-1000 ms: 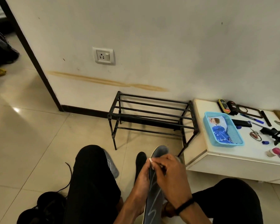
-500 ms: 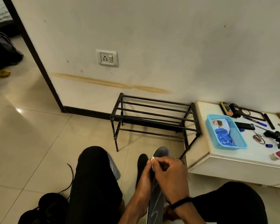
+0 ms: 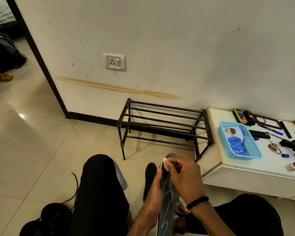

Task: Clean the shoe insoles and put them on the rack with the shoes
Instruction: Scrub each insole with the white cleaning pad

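The rack (image 3: 163, 128) stands against the wall (image 3: 177, 48), below and right of the socket (image 3: 114, 61). Just right of it sits the bench (image 3: 249, 169), carrying a basket (image 3: 257, 155). Before the rack, both hands hold 1 insole (image 3: 167, 208) upright.

Dim warm indoor light; glare spot on floor tiles (image 3: 21, 115); edges warped.

A home, by the tiled floor (image 3: 32, 150), wall socket (image 3: 114, 61), black shoe rack (image 3: 163, 128) against the wall, cluttered low white table (image 3: 255, 169).
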### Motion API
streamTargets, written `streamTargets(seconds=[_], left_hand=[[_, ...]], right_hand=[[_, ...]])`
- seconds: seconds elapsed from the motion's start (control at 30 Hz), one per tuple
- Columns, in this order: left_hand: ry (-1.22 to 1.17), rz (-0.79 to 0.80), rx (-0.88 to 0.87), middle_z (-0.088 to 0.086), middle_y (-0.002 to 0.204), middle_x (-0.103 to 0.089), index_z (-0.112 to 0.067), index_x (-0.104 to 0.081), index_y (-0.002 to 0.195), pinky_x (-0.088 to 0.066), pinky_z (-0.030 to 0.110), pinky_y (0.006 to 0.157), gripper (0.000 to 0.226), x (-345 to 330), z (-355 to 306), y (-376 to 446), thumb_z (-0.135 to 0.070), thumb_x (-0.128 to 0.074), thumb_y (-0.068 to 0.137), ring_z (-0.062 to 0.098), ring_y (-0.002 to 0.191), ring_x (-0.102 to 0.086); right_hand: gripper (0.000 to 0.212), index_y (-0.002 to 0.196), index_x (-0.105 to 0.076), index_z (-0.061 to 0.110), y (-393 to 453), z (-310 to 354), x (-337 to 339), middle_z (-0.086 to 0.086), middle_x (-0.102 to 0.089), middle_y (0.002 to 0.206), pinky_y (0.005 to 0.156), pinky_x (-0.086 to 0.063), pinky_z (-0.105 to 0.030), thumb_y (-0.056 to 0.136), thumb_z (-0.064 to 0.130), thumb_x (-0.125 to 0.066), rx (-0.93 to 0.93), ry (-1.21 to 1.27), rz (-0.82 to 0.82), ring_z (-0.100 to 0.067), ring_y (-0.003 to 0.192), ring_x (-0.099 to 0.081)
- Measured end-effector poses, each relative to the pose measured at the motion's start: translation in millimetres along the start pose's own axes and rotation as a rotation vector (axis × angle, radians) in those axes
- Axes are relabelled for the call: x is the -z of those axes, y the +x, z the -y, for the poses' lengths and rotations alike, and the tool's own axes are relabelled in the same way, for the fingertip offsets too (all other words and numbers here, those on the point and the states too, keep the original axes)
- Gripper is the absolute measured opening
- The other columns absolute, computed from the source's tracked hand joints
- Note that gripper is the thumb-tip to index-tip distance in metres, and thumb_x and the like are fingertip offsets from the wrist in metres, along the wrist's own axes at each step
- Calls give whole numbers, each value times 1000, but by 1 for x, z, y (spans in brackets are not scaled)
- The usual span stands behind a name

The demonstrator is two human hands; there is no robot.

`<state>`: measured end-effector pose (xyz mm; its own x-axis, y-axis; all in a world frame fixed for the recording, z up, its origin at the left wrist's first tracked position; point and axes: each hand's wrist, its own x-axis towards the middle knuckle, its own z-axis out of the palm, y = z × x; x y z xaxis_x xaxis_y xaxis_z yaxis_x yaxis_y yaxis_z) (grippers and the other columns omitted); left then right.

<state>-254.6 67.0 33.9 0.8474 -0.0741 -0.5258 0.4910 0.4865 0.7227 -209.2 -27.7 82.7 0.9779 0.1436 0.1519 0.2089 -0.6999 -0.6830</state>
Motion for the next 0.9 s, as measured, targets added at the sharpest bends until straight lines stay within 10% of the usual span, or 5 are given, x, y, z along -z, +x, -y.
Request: streamTargets(seconds=[0.2, 0.27, 0.4, 0.57, 0.9], left_hand=[[99, 3, -16, 8, 118, -71, -23, -67, 119, -55, 31, 98, 40, -4, 2, -1, -55, -54, 100, 14, 115, -68], [88, 43, -76, -8, 99, -75, -24, -62, 114, -54, 11, 76, 27, -3, 3, -1, -29, -36, 111, -9, 88, -70], [92, 24, -56, -3, 69, -76, -15, -65, 100, -56, 17, 55, 42, -9, 0, -9, -24, -26, 112, 4, 60, -71], [-47, 11, 11, 11, 80, -74, 0, -64, 110, -55, 31, 73, 51, -18, -8, -13, -38, -29, 108, 19, 76, -70], [92, 90, -61, -4, 65, -73, -16, -68, 88, -54, 15, 54, 50, -26, -4, -20, -11, -25, 112, 1, 58, -69]], right_hand=[[8, 92, -74, 19, 30, -19, 16, 9, -64, 89, 82, -53, -24, 93, 24, -68, -95, -76, -85, -4, 82, -59], [9, 100, -75, 20, 17, -21, 15, 7, -67, 96, 83, -53, -21, 92, 21, -70, -91, -43, -45, -6, 89, -63], [14, 102, -77, 22, -4, -21, 23, 10, -73, 92, 72, -59, -20, 88, 18, -75, -153, 114, 28, -2, 76, -69], [26, 115, -75, 26, -20, -19, 28, 9, -69, 104, 79, -47, -5, 90, 19, -73, -50, 38, 194, 0, 88, -65], [14, 104, -75, 21, -12, -24, 30, 5, -64, 102, 84, -45, -12, 93, 18, -67, 15, -244, 34, -7, 92, -58]])
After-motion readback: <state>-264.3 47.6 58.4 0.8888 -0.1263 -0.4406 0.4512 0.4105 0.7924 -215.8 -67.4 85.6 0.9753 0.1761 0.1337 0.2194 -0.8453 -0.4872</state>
